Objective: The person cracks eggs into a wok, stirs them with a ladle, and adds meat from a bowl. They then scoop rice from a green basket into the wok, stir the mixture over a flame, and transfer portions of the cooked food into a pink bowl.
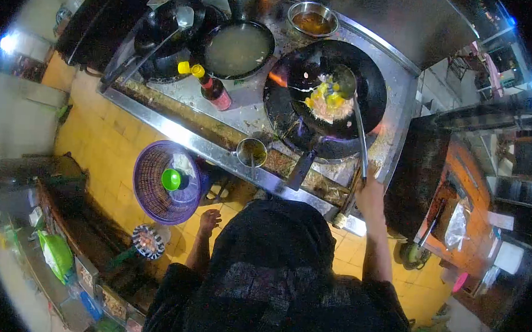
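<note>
My right hand (369,193) is wrapped round the handle end of a long metal ladle (361,126). The ladle's bowl rests in a black wok (372,69), against yellow egg and pale pink pieces of food (327,106). Flames show at the wok's left and right edges, and its dark handle (302,168) points toward me. Low beside my body, my left hand (209,221) hangs free with loosely bent fingers and nothing visible in it. To its upper left stands a purple basket (140,186) with a green cup (171,179) inside.
On the steel stove are a pan of cloudy liquid (239,49), a sauce bottle (215,94), a small metal cup (251,152) and a bowl of brown liquid (312,24). Another wok (158,38) with a utensil sits left. An orange table (469,178) stands at right.
</note>
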